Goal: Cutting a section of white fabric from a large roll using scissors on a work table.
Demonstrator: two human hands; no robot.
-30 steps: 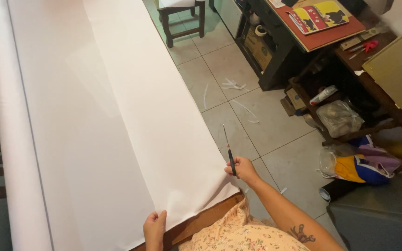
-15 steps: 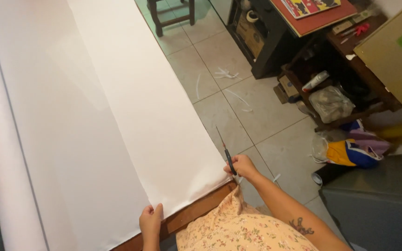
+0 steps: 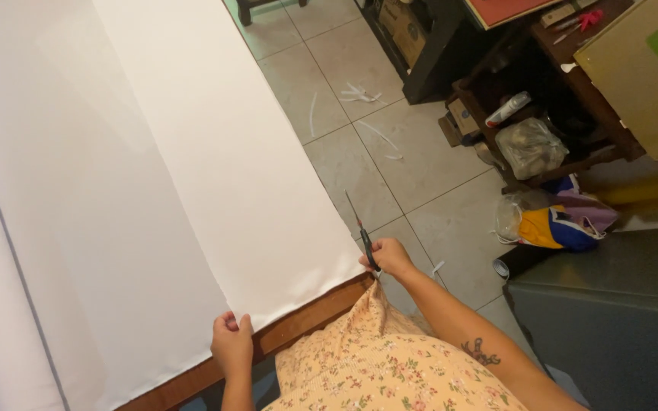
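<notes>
Right hand (image 3: 391, 257): grip closed around the dark handles of a pair of scissors (image 3: 361, 232), thin blades pointing up and away along the right edge of the white sheet (image 3: 215, 175). Blades too thin at this size to tell whether parted or together. Left hand (image 3: 231, 344): grip pinched on the sheet's near edge, thumb on top, fingers curled under, holding the material flat against the table (image 3: 306, 318).

Compared with a second ago, little changed in the hands themselves: scissors at the same near right corner of the sheet, left hand on the same near edge. View tilted down and slightly left, so more of the floral garment (image 3: 378, 365) and less of the far floor now showing. No cut line visible in the sheet yet; judged from that, cutting only at its start, with the blades lined up at the corner.

Sheet spread wide over the table, folded into a double layer, wooden table edge showing beneath its near border. Beyond the right edge: tiled floor (image 3: 390, 167) scattered with thin white strips (image 3: 359, 93). Further right, a dark shelf unit (image 3: 542, 106) with a plastic bag (image 3: 531, 146), and coloured cloth (image 3: 561, 224) heaped on the floor.
</notes>
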